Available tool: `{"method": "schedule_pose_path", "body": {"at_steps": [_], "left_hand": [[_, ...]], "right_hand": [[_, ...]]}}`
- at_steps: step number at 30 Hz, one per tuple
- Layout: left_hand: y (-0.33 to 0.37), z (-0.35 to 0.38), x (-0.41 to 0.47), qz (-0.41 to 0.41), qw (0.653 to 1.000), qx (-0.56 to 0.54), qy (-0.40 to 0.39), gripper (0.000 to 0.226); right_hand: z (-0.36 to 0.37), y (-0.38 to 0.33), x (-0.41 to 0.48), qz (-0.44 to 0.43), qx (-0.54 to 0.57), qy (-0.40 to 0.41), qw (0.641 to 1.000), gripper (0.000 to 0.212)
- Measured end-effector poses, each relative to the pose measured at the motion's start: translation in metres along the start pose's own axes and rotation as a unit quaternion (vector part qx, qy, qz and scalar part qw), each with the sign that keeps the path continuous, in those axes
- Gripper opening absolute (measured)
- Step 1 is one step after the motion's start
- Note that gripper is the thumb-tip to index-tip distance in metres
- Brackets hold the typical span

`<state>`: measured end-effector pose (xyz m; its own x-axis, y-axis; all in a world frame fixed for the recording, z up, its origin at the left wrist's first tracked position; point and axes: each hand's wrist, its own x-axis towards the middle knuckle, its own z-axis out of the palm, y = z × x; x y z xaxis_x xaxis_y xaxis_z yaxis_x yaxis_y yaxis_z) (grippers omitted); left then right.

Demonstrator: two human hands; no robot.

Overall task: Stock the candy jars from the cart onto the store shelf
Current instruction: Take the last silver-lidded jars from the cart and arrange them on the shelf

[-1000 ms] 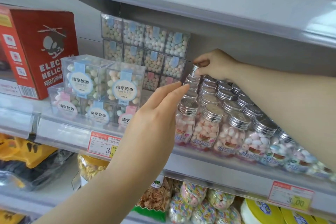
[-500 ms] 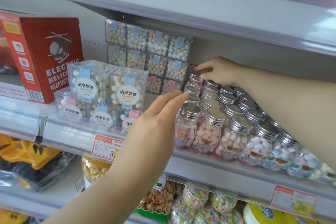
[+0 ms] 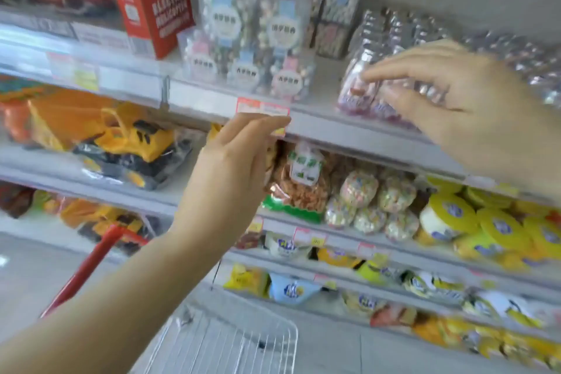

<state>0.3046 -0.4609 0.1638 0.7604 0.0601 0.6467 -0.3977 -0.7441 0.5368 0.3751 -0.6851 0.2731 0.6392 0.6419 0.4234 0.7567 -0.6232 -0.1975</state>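
Note:
Rows of small candy jars (image 3: 358, 91) with silver lids stand on the store shelf (image 3: 318, 123) at the upper right, blurred by motion. My right hand (image 3: 449, 100) hovers in front of the jars, fingers loosely spread and holding nothing. Lower down, in front of the shelf's edge and its price tag, my left hand (image 3: 233, 167) is raised with fingers straight and empty. The white wire cart (image 3: 230, 340) with a red handle (image 3: 91, 264) sits below, near the bottom of the view.
Clear boxes of candy (image 3: 252, 45) and a red toy box (image 3: 148, 0) stand left of the jars. Below are yellow toy trucks (image 3: 127, 146), snack bags (image 3: 300, 185), candy pouches and yellow-lidded tubs (image 3: 485, 222). Lower shelves hold more packets.
The view has swung downward. My right hand has drawn back from the rear jars to the front of the row. My left hand has dropped from beside the jars to below the shelf's edge.

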Motion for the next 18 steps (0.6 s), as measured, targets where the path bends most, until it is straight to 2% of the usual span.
{"method": "schedule_pose_path", "body": {"at_steps": [5,9,14,18], "left_hand": [[-0.068,-0.046,-0.105,-0.112,0.989,-0.003,-0.097,0.029],[-0.118,-0.076,-0.172,-0.183,0.97,0.011,-0.159,0.031],[-0.169,-0.074,-0.248,-0.362,0.899,0.021,-0.246,0.035],[-0.206,-0.045,-0.304,-0.435,0.829,0.041,-0.348,0.036]], "right_hand": [[0.094,-0.072,-0.07,0.003,0.104,-0.059,0.993,0.026],[0.193,-0.112,-0.104,0.075,0.182,-0.148,0.969,0.019],[0.322,-0.139,-0.155,0.173,0.203,-0.288,0.92,0.02],[0.402,-0.142,-0.197,0.21,0.174,-0.41,0.87,0.024]]}}
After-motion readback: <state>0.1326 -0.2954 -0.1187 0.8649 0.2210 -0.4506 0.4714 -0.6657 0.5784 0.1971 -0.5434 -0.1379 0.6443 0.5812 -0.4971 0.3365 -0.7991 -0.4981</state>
